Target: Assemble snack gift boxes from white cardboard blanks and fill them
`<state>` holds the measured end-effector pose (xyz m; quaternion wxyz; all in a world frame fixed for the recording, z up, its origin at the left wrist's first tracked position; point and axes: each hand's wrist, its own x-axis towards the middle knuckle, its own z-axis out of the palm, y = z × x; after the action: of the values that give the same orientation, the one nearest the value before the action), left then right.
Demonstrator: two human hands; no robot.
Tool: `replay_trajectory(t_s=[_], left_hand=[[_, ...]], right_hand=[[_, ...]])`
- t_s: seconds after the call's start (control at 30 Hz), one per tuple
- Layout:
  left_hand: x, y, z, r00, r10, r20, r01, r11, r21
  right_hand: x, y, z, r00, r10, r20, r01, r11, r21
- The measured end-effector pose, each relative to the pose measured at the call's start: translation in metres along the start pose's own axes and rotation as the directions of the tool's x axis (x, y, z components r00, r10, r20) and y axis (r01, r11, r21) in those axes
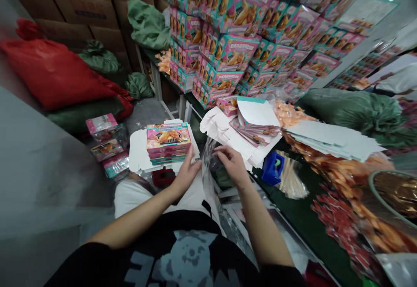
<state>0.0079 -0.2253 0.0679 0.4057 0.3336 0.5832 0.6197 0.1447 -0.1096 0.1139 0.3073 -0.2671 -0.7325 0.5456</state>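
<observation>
A short stack of pink and teal printed boxes [168, 143] with a picture of golden food on the front rests on flat white card [138, 150] above my lap. My left hand [186, 172] is at the stack's lower right side, fingers stretched upward and thumb apart. To its right, a crumpled clear plastic bag [207, 165] hangs between my hands. My right hand [232, 163] has its fingers curled and its thumb and forefinger pinched at the bag's upper edge; the exact contact is hard to make out.
Wrapped box bundles [239, 9] are piled high at the back. On the dark green table [301, 211] lie white cards [332, 139], a blue tape dispenser [273, 168], wooden sticks [292, 180] and red packets [339, 224]. Wrapped boxes [109, 148] and a red sack [61, 74] are at left.
</observation>
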Motion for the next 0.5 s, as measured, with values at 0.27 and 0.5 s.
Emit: replay_trajectory(t_s=[0.27, 0.5], left_hand=[[0.065, 0.078, -0.013, 0.841, 0.079, 0.536, -0.279, 0.911, 0.303], [0.084, 0.08, -0.051, 0.884, -0.062, 0.463, -0.18, 0.87, 0.46]], right_hand=[[0.021, -0.029, -0.04, 0.884, 0.092, 0.458, -0.129, 0.99, 0.049], [0.052, -0.024, -0.049, 0.968, 0.105, 0.226, -0.133, 0.985, 0.113]])
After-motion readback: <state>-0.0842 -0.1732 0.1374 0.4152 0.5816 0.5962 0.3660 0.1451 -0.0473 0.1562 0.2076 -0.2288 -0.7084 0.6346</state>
